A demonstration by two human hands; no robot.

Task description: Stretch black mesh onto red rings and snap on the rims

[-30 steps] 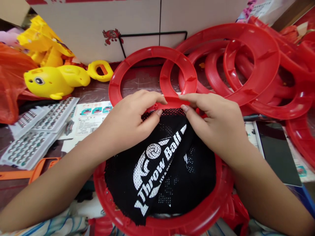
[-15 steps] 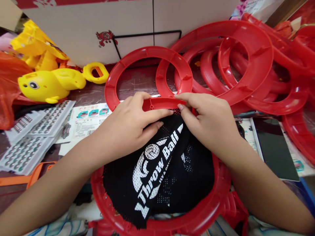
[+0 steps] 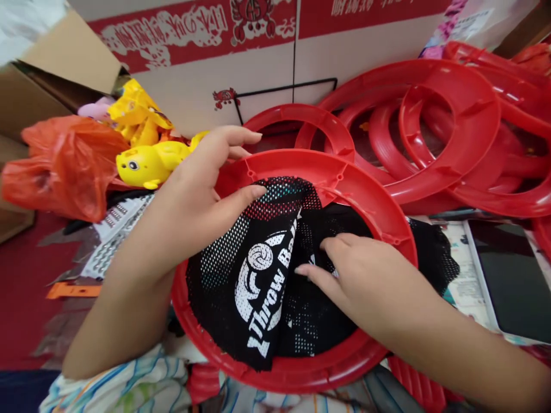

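Note:
A round red plastic ring (image 3: 387, 229) lies tilted over my lap. Black mesh cloth (image 3: 224, 246) with white "Throw Ball" lettering covers its inside, folded over itself along a slanting crease. My left hand (image 3: 193, 195) reaches across the ring's upper left rim, its thumb tip touching the mesh edge and the other fingers held apart from the thumb beyond the rim. On the right half of the cloth rests my right hand (image 3: 361, 281), thumb and fingers spread, near the crease. Both hands look open.
Several red rings (image 3: 456, 132) are piled at the back right. A phone or tablet (image 3: 508, 281) lies at right by more black mesh (image 3: 434, 258). At left are yellow toy parts (image 3: 150, 163), an orange bag (image 3: 69, 166), trays of small metal parts (image 3: 116, 229); a white-and-red box (image 3: 181, 86) stands behind.
Both hands have come off the ring's top edge: the left moved up and left, the right came down onto the mesh. The ring's upper part is uncovered, and the view has shifted.

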